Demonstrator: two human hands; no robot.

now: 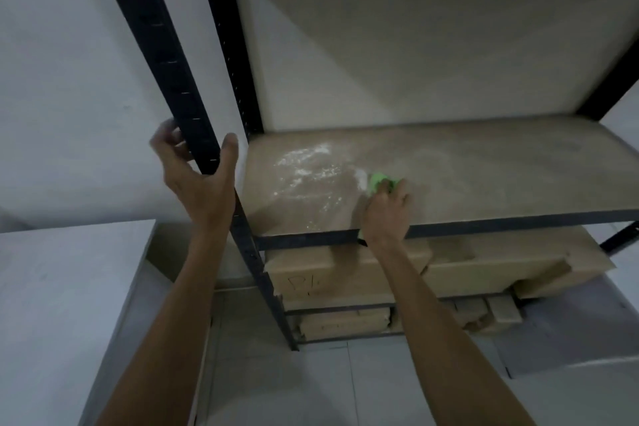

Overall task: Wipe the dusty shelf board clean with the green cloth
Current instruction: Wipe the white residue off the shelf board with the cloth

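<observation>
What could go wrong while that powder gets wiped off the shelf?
The white dust lies left of the green cloth under the right hand; a sweep toward the front edge of the shelf board could drop it onto the cardboard boxes below. The bunched cloth may only smear it.

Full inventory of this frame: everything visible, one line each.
rack: one, black, metal frame against the wall
board: one, brown, a level of the rack
dust: one patch, white, left part of the board
cloth: one, green, on the board at the dust's right edge
boxes: several, brown cardboard, on the levels below the board
wall: white, behind and left of the rack
floor: pale tiles, under the rack
left hand: fingers and thumb round the rack's front left post
right hand: holds the cloth against the board
</observation>
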